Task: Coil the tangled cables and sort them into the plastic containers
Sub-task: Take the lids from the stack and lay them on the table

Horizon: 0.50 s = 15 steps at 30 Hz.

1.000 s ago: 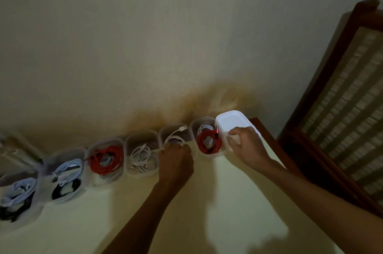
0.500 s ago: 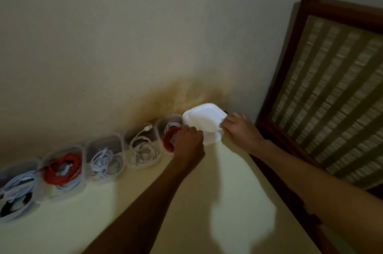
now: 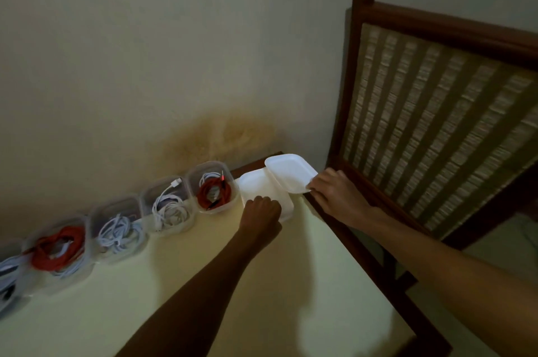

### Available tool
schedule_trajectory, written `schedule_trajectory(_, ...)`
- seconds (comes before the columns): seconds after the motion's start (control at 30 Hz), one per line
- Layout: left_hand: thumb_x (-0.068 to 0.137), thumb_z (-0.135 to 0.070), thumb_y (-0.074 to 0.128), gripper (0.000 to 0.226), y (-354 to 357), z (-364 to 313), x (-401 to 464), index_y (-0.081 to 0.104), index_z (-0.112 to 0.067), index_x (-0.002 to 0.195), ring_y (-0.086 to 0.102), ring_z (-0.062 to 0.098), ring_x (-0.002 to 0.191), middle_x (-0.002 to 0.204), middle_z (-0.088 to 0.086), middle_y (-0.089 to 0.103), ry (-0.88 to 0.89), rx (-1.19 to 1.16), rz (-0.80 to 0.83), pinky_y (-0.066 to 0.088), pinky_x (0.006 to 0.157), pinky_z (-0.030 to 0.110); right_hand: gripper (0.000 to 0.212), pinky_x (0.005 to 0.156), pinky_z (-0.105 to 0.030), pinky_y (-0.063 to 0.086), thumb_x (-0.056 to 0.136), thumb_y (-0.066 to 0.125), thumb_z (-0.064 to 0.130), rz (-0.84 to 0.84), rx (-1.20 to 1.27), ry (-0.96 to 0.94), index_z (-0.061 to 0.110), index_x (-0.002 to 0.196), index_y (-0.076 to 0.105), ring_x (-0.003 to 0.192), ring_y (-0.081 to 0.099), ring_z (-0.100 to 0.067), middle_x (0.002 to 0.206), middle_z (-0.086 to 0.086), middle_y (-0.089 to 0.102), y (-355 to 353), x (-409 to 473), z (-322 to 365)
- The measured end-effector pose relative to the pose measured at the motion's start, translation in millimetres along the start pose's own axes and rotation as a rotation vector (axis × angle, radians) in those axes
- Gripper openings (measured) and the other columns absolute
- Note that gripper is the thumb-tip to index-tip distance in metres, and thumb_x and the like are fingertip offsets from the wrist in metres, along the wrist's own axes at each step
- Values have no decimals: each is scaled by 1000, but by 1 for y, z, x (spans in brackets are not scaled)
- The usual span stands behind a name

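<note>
Several clear plastic containers stand in a row along the wall. The rightmost one holds a red coiled cable. Beside it, a container holds a white coiled cable. Further left sit another white cable and a red cable. Right of the row lies a stack of white lids. My left hand rests curled on the stack's near edge. My right hand pinches the corner of one white lid, lifted and shifted right of the stack.
The pale yellow table has a dark wooden edge at the right. A wooden chair back with woven panel stands just right of the table, close to my right hand. The wall is directly behind the containers.
Both hands left the red-cable container. The right hand drew a white lid off to the right, and the left hand dropped onto the lid stack. The view panned right.
</note>
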<state>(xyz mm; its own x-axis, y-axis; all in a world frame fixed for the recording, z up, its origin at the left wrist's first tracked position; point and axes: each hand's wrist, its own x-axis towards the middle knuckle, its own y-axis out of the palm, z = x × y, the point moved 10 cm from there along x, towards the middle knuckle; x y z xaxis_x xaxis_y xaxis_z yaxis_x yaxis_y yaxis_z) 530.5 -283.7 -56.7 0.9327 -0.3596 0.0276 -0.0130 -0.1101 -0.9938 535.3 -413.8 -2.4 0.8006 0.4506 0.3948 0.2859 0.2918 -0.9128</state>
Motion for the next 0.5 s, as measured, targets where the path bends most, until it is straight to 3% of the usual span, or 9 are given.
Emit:
schedule_trajectory(0.33,94,-8,47,20,1,-20,-46,59,-3,109,55,26,102,113,15,59,160,-22,62,46,84,33,13,75,-39,47,91,59,12,19,50,-48,11,93,72,86,61,-28,95,-7,69,-13,-3,32)
schedule_trajectory(0.43,96,-11,49,21,-8,-21,-55,59,-5,114,54,25,101,113,13,59,190,-11,16,48,84,35,12,79,-40,50,92,63,14,30,65,-43,9,98,72,90,62,-26,100,-9,70,-14,-5,37)
schedule_trajectory(0.5,93,-9,53,18,-24,-22,-61,61,-5,108,55,26,95,105,13,60,224,-7,-76,48,75,36,11,78,-40,51,89,66,12,1,74,-41,9,97,72,88,63,-27,98,-9,71,-18,-6,41)
